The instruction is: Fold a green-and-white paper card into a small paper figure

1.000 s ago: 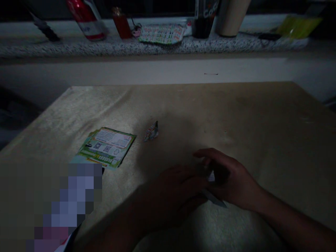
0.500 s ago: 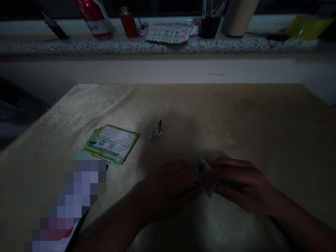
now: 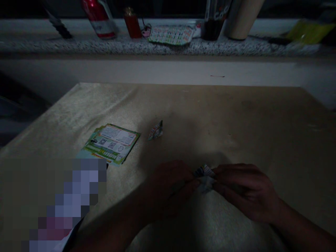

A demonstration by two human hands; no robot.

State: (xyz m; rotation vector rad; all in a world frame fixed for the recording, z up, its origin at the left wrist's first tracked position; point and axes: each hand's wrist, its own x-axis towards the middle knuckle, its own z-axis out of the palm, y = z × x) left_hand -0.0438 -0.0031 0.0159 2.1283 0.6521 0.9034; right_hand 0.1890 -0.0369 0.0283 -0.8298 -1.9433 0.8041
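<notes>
A small piece of folded printed paper (image 3: 206, 180) is pinched between my two hands, low over the right half of the table. My left hand (image 3: 170, 185) grips its left side with thumb and fingers. On its right side, my right hand (image 3: 245, 189) closes thumb and fingertips on the paper. Dark stripes show on its upper flap, while the lower part is pale. Farther off, a second small folded paper piece (image 3: 156, 131) with a pointed tip lies on the table. The dim light hides much of the left fingers.
Green printed leaflets (image 3: 112, 143) lie on the table (image 3: 249, 115) at left, near a pixelated patch. Along the granite sill (image 3: 118, 45) stand a red can (image 3: 101, 21), a small red bottle (image 3: 133, 26), a patterned packet (image 3: 170, 34), a cola bottle (image 3: 214, 21) and a beige cylinder (image 3: 244, 19).
The folded paper has turned and flattened between my fingers; its lower point no longer sticks down. Both hands sit slightly lower, and the view has shifted a little.
</notes>
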